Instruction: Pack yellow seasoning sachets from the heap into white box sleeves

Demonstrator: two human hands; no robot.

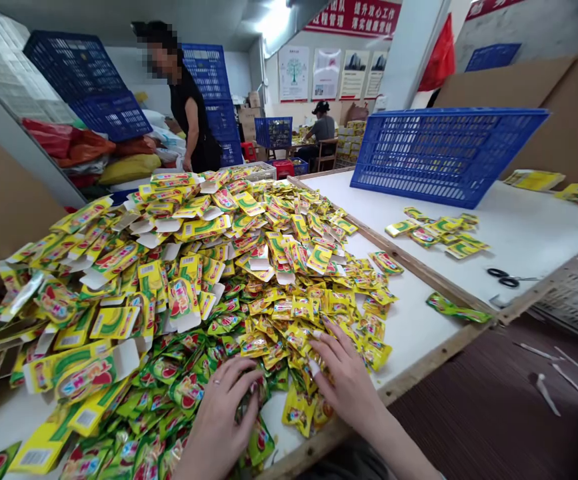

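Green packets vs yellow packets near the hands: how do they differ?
Colour: the green packets carry a red watermelon print; the yellow packets are mostly yellow, their print too small to make out clearly.
Place: the green packets lie mainly around the left hand, the yellow packets mainly around and beyond the right hand.
Shared: both are small, shiny packets heaped loosely on the white table.

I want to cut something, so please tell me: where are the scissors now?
In the head view, the scissors lie at right on the white table, near its edge, between the yellow packs and the green packet.
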